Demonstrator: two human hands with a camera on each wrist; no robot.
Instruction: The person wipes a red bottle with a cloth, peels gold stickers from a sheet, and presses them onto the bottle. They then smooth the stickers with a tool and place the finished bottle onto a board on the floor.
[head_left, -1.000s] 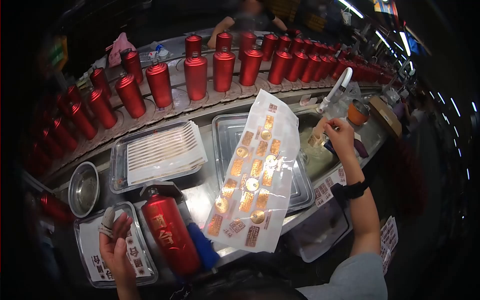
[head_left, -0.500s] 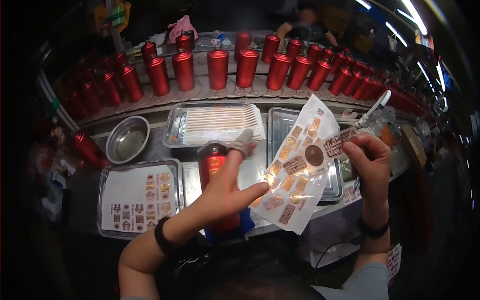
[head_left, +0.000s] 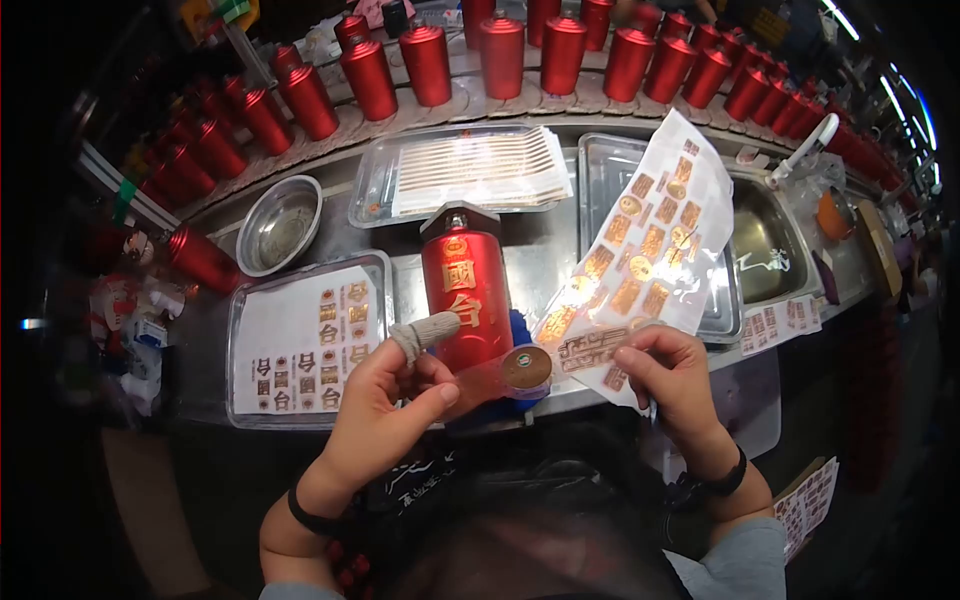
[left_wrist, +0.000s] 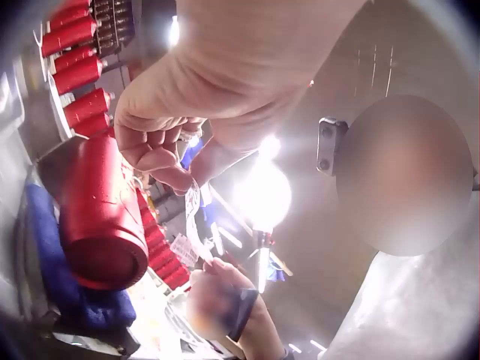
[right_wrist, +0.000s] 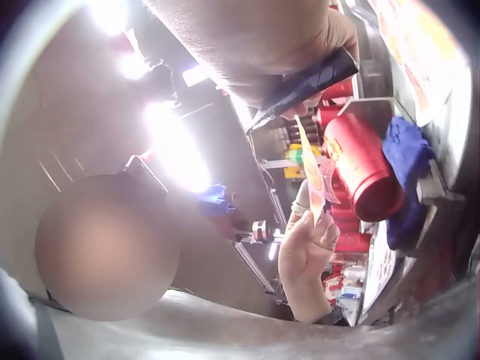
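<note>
A clear decal strip (head_left: 527,368) with a brown round emblem and block characters stretches between both hands, in front of a red bottle. My left hand (head_left: 385,415), a cloth cover on one finger, pinches its left end; my right hand (head_left: 672,385) pinches the other. The strip also spans the two hands in the left wrist view. A dark flat tool (right_wrist: 311,84) lies along the right hand in the right wrist view. The red bottle (head_left: 463,280) with gold characters lies tilted on a blue cloth (head_left: 522,335), its neck at a dark angular rest (head_left: 462,212).
A large decal sheet (head_left: 650,240) lies across a clear tray (head_left: 600,155) at right, near the sink (head_left: 765,265). Left are a decal tray (head_left: 236,375) and metal bowl (head_left: 280,225). Striped sheets (head_left: 480,172) lie behind; red bottles (head_left: 425,65) line the conveyor.
My right hand has come from the sink to the front of the bottle, bringing the decal strip. My left hand has moved in from the left tray and taken the strip's other end.
</note>
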